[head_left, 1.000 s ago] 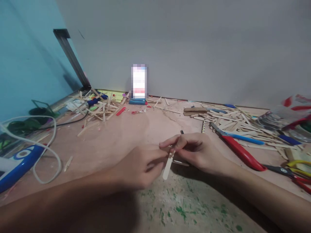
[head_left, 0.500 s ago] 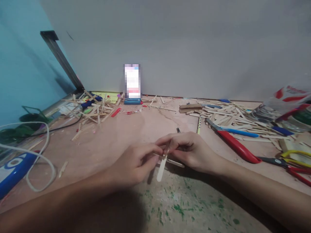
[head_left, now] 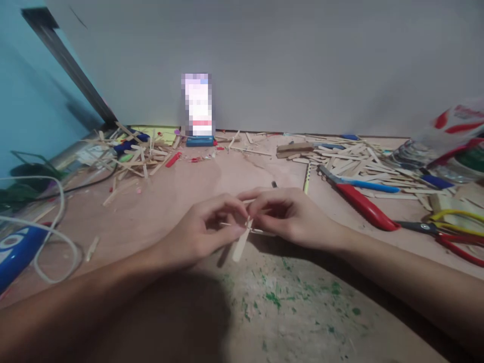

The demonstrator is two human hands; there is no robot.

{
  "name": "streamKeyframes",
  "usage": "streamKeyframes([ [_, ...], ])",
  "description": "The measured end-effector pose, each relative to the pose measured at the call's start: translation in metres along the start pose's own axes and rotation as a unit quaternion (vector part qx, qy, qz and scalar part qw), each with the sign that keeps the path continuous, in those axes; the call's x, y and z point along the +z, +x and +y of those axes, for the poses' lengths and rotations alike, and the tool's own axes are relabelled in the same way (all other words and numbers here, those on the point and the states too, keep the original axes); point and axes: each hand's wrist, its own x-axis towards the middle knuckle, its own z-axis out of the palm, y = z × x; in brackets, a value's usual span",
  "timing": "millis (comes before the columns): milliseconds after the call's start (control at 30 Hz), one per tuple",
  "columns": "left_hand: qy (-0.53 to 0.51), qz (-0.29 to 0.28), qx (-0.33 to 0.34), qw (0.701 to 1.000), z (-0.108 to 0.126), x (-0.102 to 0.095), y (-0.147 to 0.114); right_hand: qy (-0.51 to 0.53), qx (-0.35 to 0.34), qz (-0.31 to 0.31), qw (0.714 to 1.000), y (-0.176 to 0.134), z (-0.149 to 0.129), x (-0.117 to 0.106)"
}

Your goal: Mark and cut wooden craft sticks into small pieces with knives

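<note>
Above the middle of the table, my left hand [head_left: 206, 227] and my right hand [head_left: 289, 216] meet fingertip to fingertip around a small piece made of popsicle sticks [head_left: 242, 244]. One flat stick slants down toward me, and thinner strips cross it near my fingers. The left thumb and forefinger pinch the piece from the left. From the right, my other fingers are closed on it, with the thumb behind a crossing strip. How the strips are joined is hidden by my fingertips.
A phone [head_left: 199, 106] stands against the back wall. Popsicle sticks [head_left: 357, 164] lie heaped at right, near a red-handled cutter [head_left: 366, 206] and scissors [head_left: 427, 227]. Stick offcuts [head_left: 141, 151] pile up at back left. A white cable [head_left: 60, 201] loops over a blue object [head_left: 18, 252] at left.
The view has tilted down and turned slightly right. Both hands still hold the stick piece, which has turned a little, and the fingertips have shifted around the crossing.
</note>
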Motion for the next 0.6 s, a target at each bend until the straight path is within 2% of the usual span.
streamKeyframes([
  [233, -0.099, -0.008, -0.053, 0.994, -0.006, -0.004, 0.004, 0.023, 0.082, 0.039, 0.996, 0.000, -0.003, 0.001],
  [400, -0.146, 0.035, -0.065, 0.987, -0.012, -0.007, 0.005, 0.051, 0.153, 0.060, 0.985, 0.002, -0.004, 0.002],
  [600, -0.154, 0.084, -0.064, 0.982, -0.009, -0.005, 0.003, 0.075, 0.146, 0.073, 0.984, 0.005, -0.002, 0.004],
])
